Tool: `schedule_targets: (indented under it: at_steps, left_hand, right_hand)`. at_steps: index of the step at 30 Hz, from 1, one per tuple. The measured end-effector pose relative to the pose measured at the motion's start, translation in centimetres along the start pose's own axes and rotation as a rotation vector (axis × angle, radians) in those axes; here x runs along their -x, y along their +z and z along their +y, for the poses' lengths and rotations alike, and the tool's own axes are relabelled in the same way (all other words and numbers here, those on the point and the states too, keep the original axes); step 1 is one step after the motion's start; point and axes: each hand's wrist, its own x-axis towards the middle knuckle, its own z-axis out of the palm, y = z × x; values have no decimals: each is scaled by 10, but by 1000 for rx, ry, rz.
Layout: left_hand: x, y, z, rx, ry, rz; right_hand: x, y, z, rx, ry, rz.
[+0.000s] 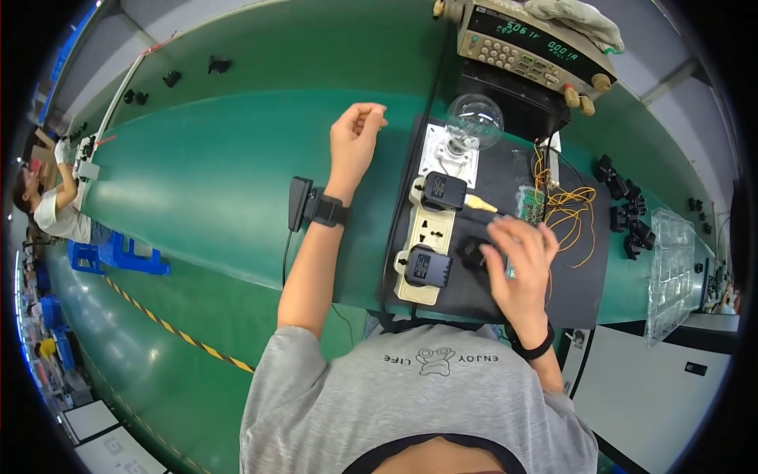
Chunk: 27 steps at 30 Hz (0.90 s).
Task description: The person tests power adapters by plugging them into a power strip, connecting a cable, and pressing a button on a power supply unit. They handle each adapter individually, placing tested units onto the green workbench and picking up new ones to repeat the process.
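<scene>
My left hand (pixel 359 141) hovers over the green tabletop with its fingers curled in, and nothing shows between them. My right hand (pixel 523 265), a little blurred, is over the black mat (pixel 580 292) with fingers apart. Next to its thumb lies a small dark round object (pixel 474 251), too unclear to name. A cream power strip (pixel 430 229) carries two black plug adapters, one at its far end (pixel 444 192) and one at its near end (pixel 427 268). A yellow cable connector (pixel 479 203) sticks out beside the far adapter. Beyond the right fingers is a green circuit board (pixel 530 205).
A clear glass bulb (pixel 475 121) stands on a white socket plate (pixel 433 158). Behind is a bench power supply (pixel 537 47) with a glove (pixel 580 20) on top. Orange wires (pixel 580 201), black parts (pixel 632 213) and a clear plastic tray (pixel 671 272) lie right. A person (pixel 63 197) sits far left.
</scene>
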Motion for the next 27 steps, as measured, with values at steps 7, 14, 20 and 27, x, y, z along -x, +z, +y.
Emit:
schedule_targets:
  at_steps: [7,14,20,27]
  left_hand:
    - [13,4,45,-55,145,-524]
    - [25,23,62,-221,201,-905]
    - [32,26,59,-275,100,-927]
    - [33,28,61,-318,138,-905]
  right_hand:
    - [-32,13,34,-49,144,5]
    - [-48,1,32,-22,57,41]
    - [-40,6,30,-33,56,95]
    - [-42,5,30,-38,50,90]
